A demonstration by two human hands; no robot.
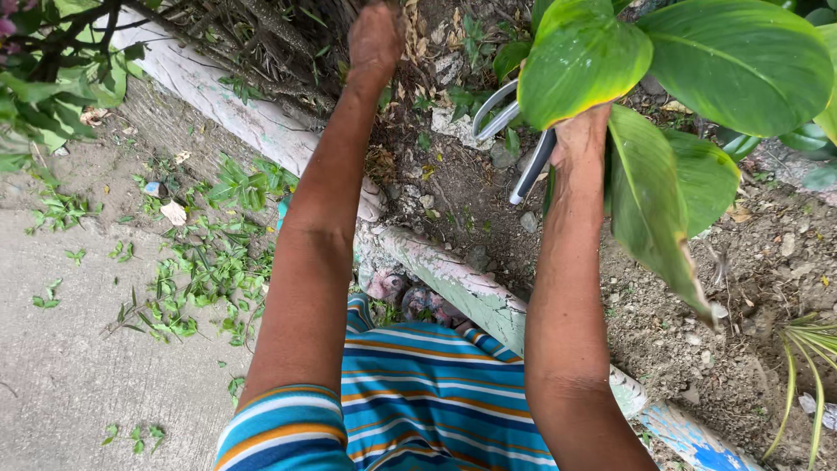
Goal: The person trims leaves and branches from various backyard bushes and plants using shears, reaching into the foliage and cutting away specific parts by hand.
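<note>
Two hands out, right grip (577, 139) closed on garden shears (521, 144) — under broad leaves (697, 61), left grip (375, 39) fisted in dry stems (261, 35).

Soft, even daylight is falling from overhead, casting faint shadows; the frame is staying sharp, with edges bending slightly outward.

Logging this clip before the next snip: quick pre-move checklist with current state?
1. Right hand on the shears: ok, handles in its grip.
2. Shear blades visible: not ok, hidden behind the big leaf.
3. Left hand away from the blades: cannot tell, it reaches into dry stems apart from the handles.
4. What the left hand holds: cannot tell.
5. Footing: ok, toes against the painted curb.
</note>
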